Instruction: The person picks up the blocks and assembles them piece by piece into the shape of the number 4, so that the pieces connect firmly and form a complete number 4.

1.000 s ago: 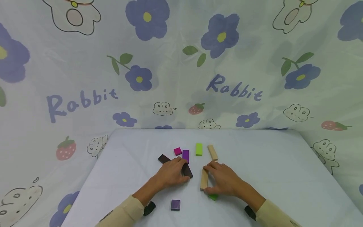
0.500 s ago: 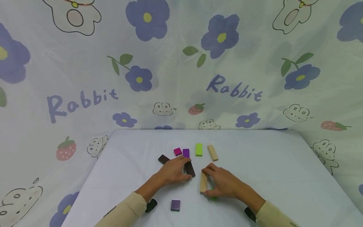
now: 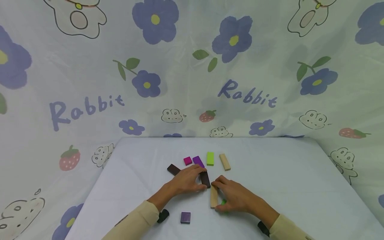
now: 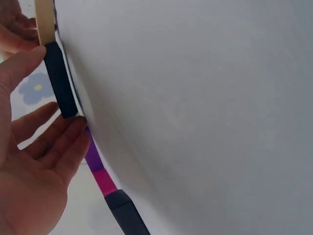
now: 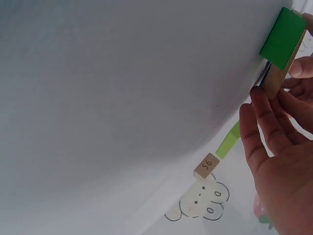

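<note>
A pale, flower-printed fabric backdrop (image 3: 180,66) fills the head view's twelve o'clock; on the white table (image 3: 279,170) lie a dull-purple square block (image 3: 185,217) at six and a lime-green oblong block (image 3: 210,158) at five.

In the head view, the right hand (image 3: 237,196) hides most of a green block (image 3: 223,202) on the tabletop (image 3: 270,166), whose near corners are cut off. The left hand (image 3: 186,180) covers the purple block's (image 3: 198,161) near end and one end of the outer dark block (image 3: 173,169), towards the tabletop's left edge. Both sleeves (image 3: 135,218) are cropped below. The left wrist view crops the wooden block (image 4: 45,22).
</note>
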Tool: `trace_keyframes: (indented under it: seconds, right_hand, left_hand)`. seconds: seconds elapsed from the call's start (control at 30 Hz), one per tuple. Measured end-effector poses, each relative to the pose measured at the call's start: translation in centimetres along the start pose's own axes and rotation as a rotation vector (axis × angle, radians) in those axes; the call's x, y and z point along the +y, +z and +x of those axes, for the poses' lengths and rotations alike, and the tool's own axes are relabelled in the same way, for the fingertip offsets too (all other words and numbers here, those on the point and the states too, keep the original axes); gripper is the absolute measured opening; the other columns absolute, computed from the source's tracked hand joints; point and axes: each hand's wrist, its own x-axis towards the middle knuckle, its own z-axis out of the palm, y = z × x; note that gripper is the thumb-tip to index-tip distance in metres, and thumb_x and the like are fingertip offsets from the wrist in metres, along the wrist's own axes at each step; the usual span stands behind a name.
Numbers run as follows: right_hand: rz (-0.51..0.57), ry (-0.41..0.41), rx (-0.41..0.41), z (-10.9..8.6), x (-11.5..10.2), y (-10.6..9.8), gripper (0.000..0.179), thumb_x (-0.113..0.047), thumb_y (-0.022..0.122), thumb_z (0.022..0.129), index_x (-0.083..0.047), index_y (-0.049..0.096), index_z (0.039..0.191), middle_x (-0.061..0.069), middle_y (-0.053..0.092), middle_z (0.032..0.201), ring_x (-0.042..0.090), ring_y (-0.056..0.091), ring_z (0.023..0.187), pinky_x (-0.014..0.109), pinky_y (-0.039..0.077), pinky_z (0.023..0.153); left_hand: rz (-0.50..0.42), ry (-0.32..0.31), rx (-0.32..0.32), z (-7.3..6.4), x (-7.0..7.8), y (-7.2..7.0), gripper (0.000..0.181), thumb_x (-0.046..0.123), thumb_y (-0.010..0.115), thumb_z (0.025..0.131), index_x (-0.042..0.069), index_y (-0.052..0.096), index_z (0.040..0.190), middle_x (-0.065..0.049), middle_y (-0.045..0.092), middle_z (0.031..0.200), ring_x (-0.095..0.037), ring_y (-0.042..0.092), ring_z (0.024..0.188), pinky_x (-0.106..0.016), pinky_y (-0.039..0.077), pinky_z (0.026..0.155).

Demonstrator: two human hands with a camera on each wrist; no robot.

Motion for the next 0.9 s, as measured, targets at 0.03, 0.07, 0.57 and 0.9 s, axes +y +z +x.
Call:
trace_keyframes:
  seconds: [0.03, 0.07, 0.57, 0.9]
  right_hand:
    - [-0.005, 0.001, -0.003, 0.00, 0.01, 0.04, 0.079, -0.054, 0.080, 0.080, -0.006, 0.057, 0.139, -0.002, 0.052, 0.130, 0.006, 0.055, 0.097, 0.028, 0.053, 0.086]
    - [-0.009, 0.001, -0.004, -0.01, 0.03, 0.08, 0.079, -0.054, 0.080, 0.080, -0.006, 0.057, 0.139, -0.001, 0.052, 0.130, 0.006, 0.055, 0.098, 0.028, 0.053, 0.087]
    - [-0.056, -0.012, -0.003, -0.27, -0.12, 0.13, 0.077, -0.056, 0.079, 0.081, -0.009, 0.058, 0.138, -0.003, 0.054, 0.129, 0.007, 0.055, 0.096, 0.028, 0.053, 0.085]
    - [-0.067, -0.019, 0.008, -0.24, -0.08, 0.18, 0.076, -0.056, 0.079, 0.080, -0.009, 0.060, 0.136, -0.003, 0.055, 0.126, 0.005, 0.052, 0.091, 0.026, 0.051, 0.079]
  left_hand:
    - [0.002, 0.006, 0.003, 0.05, 0.01, 0.03, 0.063, 0.043, 0.078, 0.087, 0.010, 0.061, 0.138, -0.006, 0.061, 0.132, -0.021, 0.058, 0.122, -0.038, 0.048, 0.103]
    - [0.002, 0.008, 0.005, 0.11, 0.02, 0.07, 0.061, 0.042, 0.077, 0.088, 0.010, 0.061, 0.137, -0.005, 0.062, 0.132, -0.021, 0.058, 0.122, -0.037, 0.048, 0.103]
    - [0.010, 0.020, -0.044, -0.31, 0.13, -0.03, 0.069, 0.052, 0.078, 0.085, 0.012, 0.060, 0.138, -0.003, 0.060, 0.133, -0.019, 0.056, 0.124, -0.036, 0.048, 0.103]
    - [0.034, 0.033, -0.090, -0.66, 0.18, -0.34, 0.074, 0.051, 0.081, 0.081, 0.012, 0.059, 0.140, -0.003, 0.057, 0.136, -0.019, 0.053, 0.128, -0.036, 0.046, 0.106]
